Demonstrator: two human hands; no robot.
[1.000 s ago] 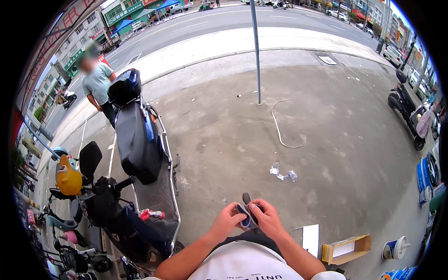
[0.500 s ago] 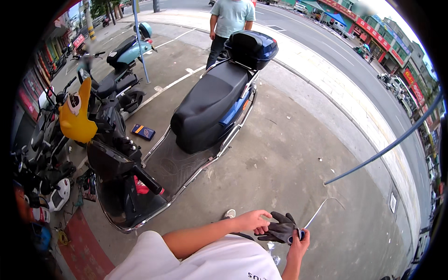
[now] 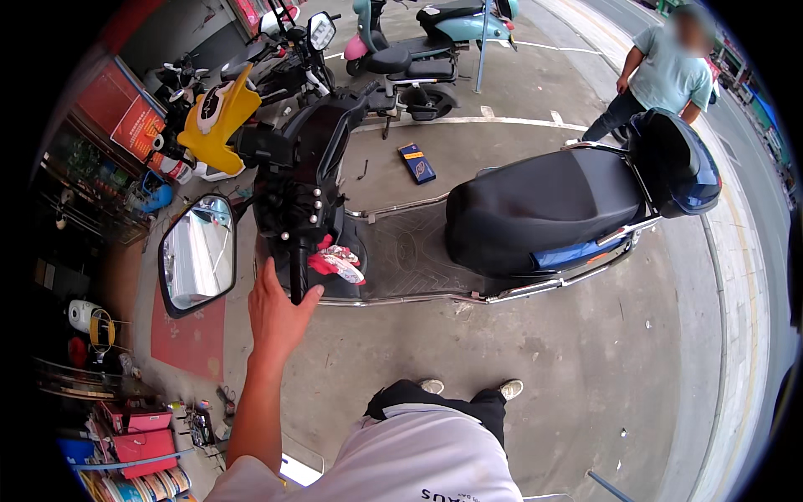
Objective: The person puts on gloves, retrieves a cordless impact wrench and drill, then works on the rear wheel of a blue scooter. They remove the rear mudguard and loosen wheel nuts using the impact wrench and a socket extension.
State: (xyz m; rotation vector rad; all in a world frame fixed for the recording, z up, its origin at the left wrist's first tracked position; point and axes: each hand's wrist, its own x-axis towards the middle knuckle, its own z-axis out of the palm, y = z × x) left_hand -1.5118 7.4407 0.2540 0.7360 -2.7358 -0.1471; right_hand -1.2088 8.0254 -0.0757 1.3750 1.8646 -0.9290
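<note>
My left hand (image 3: pixel 283 311) reaches to the near end of the scooter's handlebar, thumb and fingers apart on either side of the black grip (image 3: pixel 299 272). The fingers are not wrapped round it; whether the palm touches its end I cannot tell. The scooter (image 3: pixel 535 213) stands side-on before me, with a long black seat and blue side panels. Its rectangular mirror (image 3: pixel 198 255) sticks out left of my hand. A red and white cloth-like bundle (image 3: pixel 339 263) lies beside the grip, below the handlebar. My right hand is out of view.
A flat dark blue box (image 3: pixel 416 163) lies on the ground beyond the scooter. A person (image 3: pixel 673 71) stands at the far right behind the black top case (image 3: pixel 676 163). A teal scooter (image 3: pixel 468 32) and a yellow panel (image 3: pixel 219 117) are at the back. Red cases (image 3: pixel 140 435) stand lower left.
My view has swung left toward the scooter's front. My left hand has gone from beside the dark glove to the handlebar grip. The right hand and glove have left the view.
</note>
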